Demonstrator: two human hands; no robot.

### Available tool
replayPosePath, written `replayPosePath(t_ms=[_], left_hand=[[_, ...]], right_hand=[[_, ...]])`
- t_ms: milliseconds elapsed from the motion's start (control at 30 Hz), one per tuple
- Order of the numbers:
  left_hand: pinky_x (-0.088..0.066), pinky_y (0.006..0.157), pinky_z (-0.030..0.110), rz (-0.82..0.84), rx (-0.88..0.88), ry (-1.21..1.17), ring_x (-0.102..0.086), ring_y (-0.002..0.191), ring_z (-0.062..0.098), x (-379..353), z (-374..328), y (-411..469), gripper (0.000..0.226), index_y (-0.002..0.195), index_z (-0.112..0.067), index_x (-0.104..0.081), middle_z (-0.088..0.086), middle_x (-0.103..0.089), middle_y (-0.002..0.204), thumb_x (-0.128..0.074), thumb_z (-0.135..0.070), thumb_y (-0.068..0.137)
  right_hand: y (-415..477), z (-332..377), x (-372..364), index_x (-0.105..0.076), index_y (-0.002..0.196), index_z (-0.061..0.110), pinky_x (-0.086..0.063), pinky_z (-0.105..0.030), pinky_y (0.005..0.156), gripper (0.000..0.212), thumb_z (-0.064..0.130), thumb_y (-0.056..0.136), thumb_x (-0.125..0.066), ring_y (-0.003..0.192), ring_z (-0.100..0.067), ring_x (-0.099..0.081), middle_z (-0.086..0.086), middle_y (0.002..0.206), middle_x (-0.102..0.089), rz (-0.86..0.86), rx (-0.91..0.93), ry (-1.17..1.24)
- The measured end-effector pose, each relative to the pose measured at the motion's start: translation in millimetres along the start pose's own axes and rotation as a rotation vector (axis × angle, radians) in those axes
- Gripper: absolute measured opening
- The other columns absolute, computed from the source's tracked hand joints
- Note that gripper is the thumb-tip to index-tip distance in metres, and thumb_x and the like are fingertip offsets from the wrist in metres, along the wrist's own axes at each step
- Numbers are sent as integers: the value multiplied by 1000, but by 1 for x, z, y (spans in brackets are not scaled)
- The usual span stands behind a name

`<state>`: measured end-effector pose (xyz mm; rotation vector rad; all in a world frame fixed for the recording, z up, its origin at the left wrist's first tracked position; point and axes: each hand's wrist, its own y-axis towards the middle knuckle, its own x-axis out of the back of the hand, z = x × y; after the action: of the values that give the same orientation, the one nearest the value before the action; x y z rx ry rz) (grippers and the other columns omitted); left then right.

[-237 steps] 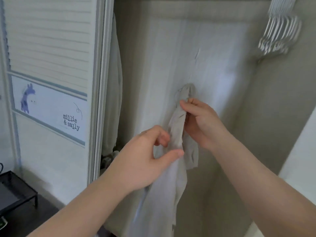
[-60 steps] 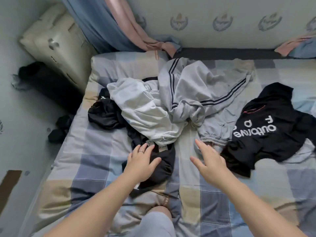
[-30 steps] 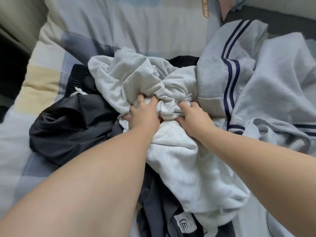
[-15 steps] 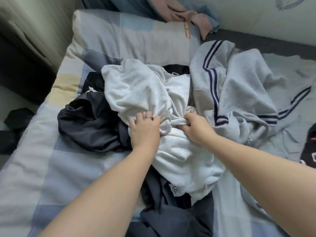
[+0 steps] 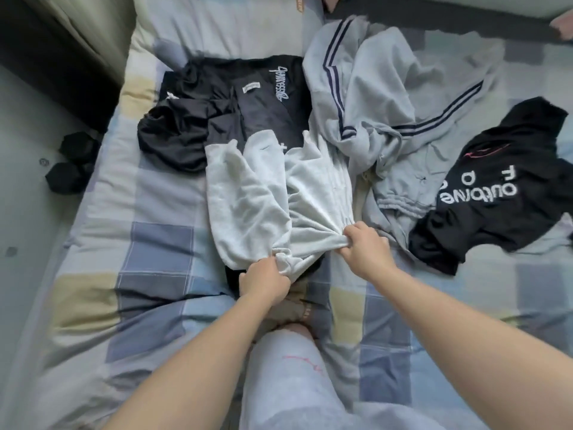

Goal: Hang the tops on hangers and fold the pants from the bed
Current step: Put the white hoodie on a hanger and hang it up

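A pale grey-white garment (image 5: 273, 193) lies stretched down the middle of the checked bed (image 5: 155, 243). My left hand (image 5: 263, 282) grips its bunched near edge, and my right hand (image 5: 364, 249) grips the same edge a little to the right. A black pile of clothes (image 5: 217, 110) with white lettering lies behind it. Grey pants with navy stripes (image 5: 387, 97) lie crumpled to the right. A black top with white letters (image 5: 496, 181) lies at the far right.
My knee in light trousers (image 5: 288, 377) rests on the bed's near part. Dark items (image 5: 73, 162) lie on the floor to the left of the bed. A padded headboard or cushion (image 5: 86, 35) stands at the top left.
Both hands have pulled the pale garment off the pile and toward me, uncovering the black clothes behind it. My view has drawn back from the pile.
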<state>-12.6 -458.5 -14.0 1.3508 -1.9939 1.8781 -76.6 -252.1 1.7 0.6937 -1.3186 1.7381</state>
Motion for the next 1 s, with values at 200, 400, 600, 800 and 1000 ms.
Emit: replayPosePath(t_ms=[200,400,600,800,1000], left_hand=[[-50,95,38,144,163,-190,-62,110,31,-71,35,-69,45,127,-21,-60,8,-67,121,-57,-35,85],[-47,98,41,85,163,-160,-60,109,30,-63,43,-63,15,86,-24,-57,4,-65,111,-52,-37,81],[-34,101,42,-192,-82,-53,-37,128,28,-2,10,9,38,117,-28,-49,0,-43,138,-59,-43,84],[-14,120,43,-211,-273,176,-5,153,25,38,-32,103,65,146,-24,-37,4,-13,166,-65,-42,90],[-27,111,47,-97,-330,406,-23,147,30,43,-41,174,71,151,-23,-26,5,-20,163,-61,-37,90]], right_hand=[[-92,-38,-23,-53,87,22,-33,-40,81,10,30,90,-57,101,-25,-55,3,98,-50,175,-74,-19],[-111,-61,-28,-61,88,17,-43,-33,71,26,43,87,-64,92,-23,-59,-2,96,-61,550,-206,4],[-44,-32,-9,-57,130,21,-47,-32,82,47,51,93,-60,107,-24,-60,-7,125,-62,466,-280,128],[37,2,-24,-40,146,26,-36,-44,107,56,34,94,-58,135,-28,-40,-4,147,-44,215,-170,-7],[97,-2,-52,-4,157,37,-19,-52,116,85,36,92,-59,151,-26,-8,7,166,-4,271,-137,-191]])
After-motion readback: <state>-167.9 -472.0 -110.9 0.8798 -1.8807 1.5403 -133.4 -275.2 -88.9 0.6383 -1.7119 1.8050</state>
